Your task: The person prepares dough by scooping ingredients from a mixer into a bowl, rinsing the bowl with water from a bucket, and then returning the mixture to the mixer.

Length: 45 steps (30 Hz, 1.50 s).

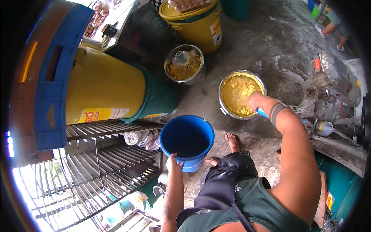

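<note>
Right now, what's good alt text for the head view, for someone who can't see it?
A person's left hand grips the rim of a round blue plastic bucket while the right hand is over a round silver metal pot of lumpy yellow mixture on a grey floor. Another silver metal pot and a large yellow lidded tub stand beyond.

There are one held bucket (187, 136) and two yellow-filled pots (221, 101).

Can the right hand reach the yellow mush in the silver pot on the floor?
Yes, it looks like it: the right hand is right over the yellow mush, and the silver pot has no lid blocking it. The blue bucket sits off to one side.
</note>
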### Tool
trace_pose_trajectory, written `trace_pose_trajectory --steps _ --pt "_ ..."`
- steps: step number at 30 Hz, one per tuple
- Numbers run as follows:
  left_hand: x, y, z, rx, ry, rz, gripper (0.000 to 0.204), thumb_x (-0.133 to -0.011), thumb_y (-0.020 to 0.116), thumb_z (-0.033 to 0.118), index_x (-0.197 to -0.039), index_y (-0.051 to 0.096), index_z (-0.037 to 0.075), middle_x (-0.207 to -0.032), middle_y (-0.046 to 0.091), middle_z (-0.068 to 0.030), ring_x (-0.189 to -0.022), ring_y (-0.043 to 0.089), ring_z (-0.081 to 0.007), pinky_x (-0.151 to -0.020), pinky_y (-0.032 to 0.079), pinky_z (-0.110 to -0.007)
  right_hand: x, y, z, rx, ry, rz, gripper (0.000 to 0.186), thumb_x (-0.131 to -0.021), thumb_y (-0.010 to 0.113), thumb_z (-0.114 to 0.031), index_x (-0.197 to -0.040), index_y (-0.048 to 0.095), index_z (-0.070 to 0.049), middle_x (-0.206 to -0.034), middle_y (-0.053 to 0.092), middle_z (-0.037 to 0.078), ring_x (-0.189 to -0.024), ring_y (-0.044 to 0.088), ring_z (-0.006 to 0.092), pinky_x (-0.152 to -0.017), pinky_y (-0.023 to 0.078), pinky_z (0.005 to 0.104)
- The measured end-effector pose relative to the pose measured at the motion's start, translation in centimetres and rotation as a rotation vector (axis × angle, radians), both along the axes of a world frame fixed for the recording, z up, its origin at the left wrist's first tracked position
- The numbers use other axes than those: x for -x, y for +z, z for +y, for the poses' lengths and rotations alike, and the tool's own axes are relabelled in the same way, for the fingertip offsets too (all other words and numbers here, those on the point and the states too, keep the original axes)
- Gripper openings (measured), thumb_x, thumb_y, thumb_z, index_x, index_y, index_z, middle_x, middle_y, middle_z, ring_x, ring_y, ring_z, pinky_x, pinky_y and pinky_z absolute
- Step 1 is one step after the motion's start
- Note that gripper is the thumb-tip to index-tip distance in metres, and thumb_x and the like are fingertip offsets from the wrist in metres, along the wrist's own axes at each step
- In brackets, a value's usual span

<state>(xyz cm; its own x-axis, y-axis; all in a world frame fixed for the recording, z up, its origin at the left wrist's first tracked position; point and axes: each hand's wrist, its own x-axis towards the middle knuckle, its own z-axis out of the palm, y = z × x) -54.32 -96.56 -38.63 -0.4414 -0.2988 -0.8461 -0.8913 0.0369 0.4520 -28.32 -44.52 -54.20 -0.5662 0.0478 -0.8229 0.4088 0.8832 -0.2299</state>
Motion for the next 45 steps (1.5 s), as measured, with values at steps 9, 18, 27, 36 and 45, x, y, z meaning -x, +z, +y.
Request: trace_pose_trajectory --steps 9,18,27,36,45 --pt "4.1 -3.9 3.8 -0.193 -0.277 -0.057 0.04 -0.081 0.063 0.005 -0.119 0.053 0.011 -0.128 0.054 -0.0134 -0.11 0.058 -0.0385 -0.092 0.048 -0.062 5.0 10.2 -7.1 -0.624 0.005 0.112 0.02 -0.085 0.062 -0.017 -0.097 0.078 -0.013 -0.096 0.074 0.007 -0.092 0.07 0.0274 -0.071 0.051 0.042" --pt "10.8 -14.2 5.5 -0.258 -0.398 0.04 0.026 -0.081 0.065 0.006 -0.105 0.057 0.011 -0.098 0.062 -0.0083 -0.092 0.061 -0.0288 -0.079 0.055 -0.052 19.8 10.8 -25.2 -0.275 -0.419 0.996 0.013 -0.077 0.062 -0.011 -0.087 0.069 -0.015 -0.096 0.063 0.008 -0.087 0.062 0.0318 -0.075 0.051 0.0458" --pt "17.4 -24.5 0.3 -0.177 -0.313 0.137 0.037 -0.075 0.059 0.001 -0.111 0.058 0.01 -0.096 0.061 -0.0097 -0.087 0.063 -0.028 -0.073 0.054 -0.054 12.0 6.8 -24.0 -0.091 -1.001 0.611 0.029 -0.084 0.071 -0.026 -0.111 0.072 -0.014 -0.114 0.066 0.015 -0.107 0.064 0.0313 -0.094 0.051 0.0419" --pt "13.4 -15.7 6.3 0.791 -0.947 1.014 0.068 -0.071 0.077 0.007 -0.132 0.046 0.004 -0.121 0.054 -0.0224 -0.114 0.052 -0.0428 -0.1 0.042 -0.053 -22.2 0.2 -22.3 -0.613 -1.673 0.148 0.018 -0.071 0.075 -0.016 -0.086 0.066 -0.01 -0.082 0.07 0.012 -0.079 0.066 0.0289 -0.076 0.052 0.0397" --pt "-5.5 -14.0 21.8 0.086 -1.893 1.114 0.058 -0.074 0.075 0.013 -0.127 0.053 0.003 -0.118 0.059 -0.0184 -0.117 0.053 -0.037 -0.103 0.04 -0.047 -21.2 -7.3 -10.3 -0.482 -1.709 0.596 0.044 -0.072 0.069 -0.005 -0.115 0.06 -0.009 -0.107 0.065 0.017 -0.1 0.062 0.0273 -0.088 0.048 0.0368"
